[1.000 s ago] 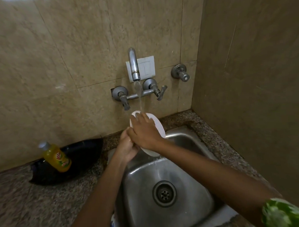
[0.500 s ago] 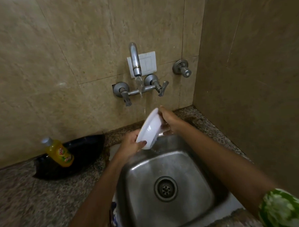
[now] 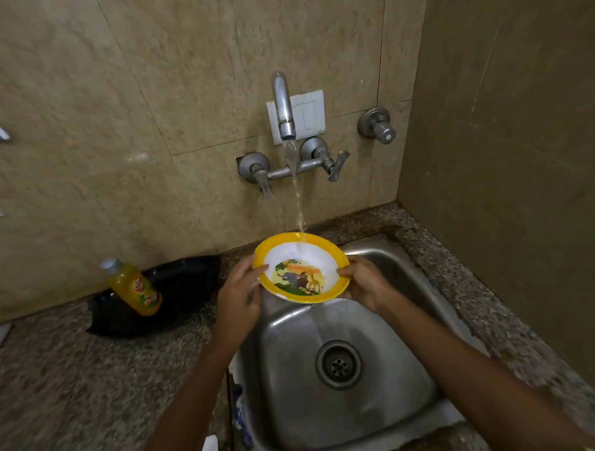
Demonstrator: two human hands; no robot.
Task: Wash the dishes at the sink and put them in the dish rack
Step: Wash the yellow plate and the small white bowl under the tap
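1. Two hands on one bowl [image 3: 301, 267]: left hand [image 3: 238, 297] clasping the left rim, thumb over the yellow edge; right hand [image 3: 365, 282] clasping the right rim, thumb tip on the edge.
2. Between the two grips: bowl held face-up and tilted toward the camera, white inside with a yellow rim and an animal picture at the bottom.
3. Above the grips: spout of the tap [image 3: 283, 106] on the wall, running, with the water stream [image 3: 296, 198] landing on the far inner wall of the bowl.
4. Below and nearer than the grips: steel sink [image 3: 289, 379], bowl held over its back edge, drain [image 3: 338, 364] well apart from the bowl.
5. Left of the left grip, on the speckled table [image 3: 58, 389]: yellow bottle [image 3: 135, 287], leaning, resting on or against a black plastic bag [image 3: 176, 288]; cannot tell which.
6. Above and right of the right grip: separate round valve [image 3: 377, 125] on the wall, beside the white switch plate [image 3: 310, 112] behind the spout.
7. Grip state: both hands closed on the bowl's rim, fingers underneath and mostly hidden.
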